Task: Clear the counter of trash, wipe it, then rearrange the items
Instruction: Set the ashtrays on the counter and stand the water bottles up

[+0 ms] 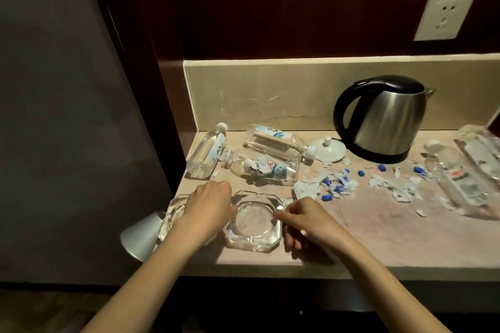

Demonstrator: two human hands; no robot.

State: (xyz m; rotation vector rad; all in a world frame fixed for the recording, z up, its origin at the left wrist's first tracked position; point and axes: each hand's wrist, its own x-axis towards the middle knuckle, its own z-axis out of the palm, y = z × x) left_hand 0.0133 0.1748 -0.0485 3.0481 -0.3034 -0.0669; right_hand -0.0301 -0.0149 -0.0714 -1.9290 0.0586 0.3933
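Head view is showing a clear, octagonal glass ashtray (254,222) sitting low and centre on the beige stone counter (378,238), the left hand (208,204) curling over its left rim and the right hand (303,217) pinching its right rim.

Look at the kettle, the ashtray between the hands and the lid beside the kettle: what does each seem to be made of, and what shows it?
Kettle: brushed metal body, likely steel, with soft streaked reflections; handle and top look like glossy black plastic.
Ashtray: thick clear glass, or perhaps crystal; the counter shows through it and its facets catch light.
Lid: glossy white, probably ceramic, though plastic is possible.
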